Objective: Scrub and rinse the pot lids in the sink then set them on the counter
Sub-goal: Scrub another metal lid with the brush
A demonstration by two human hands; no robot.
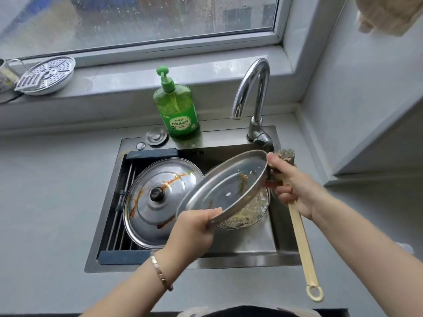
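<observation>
The person is holding a shallow steel pot lid tilted over the sink, with its hollow underside, streaked with orange sauce, facing up and towards them. The left hand is pinching the near rim, thumb on top and fingers curled underneath. The right hand is wrapping its fingers round the handle of a long wooden scrubbing brush just below the bristle head, while its thumb is touching the lid's far rim. This lid is looking thin, stiff and probably light, so one hand should be enough to carry it. The greasy metal is likely to be getting slippery, and the rolled rim is probably the surest hold, since the knob is facing away and cannot be seen. A larger domed lid with a black knob is lying on the sink's roll-up rack, also sauce-stained. Its knob is offering the obvious grip, though it is probably heavier. A third round steel piece, coated in pale residue, is sitting below the held lid. The faucet is showing no water running.
</observation>
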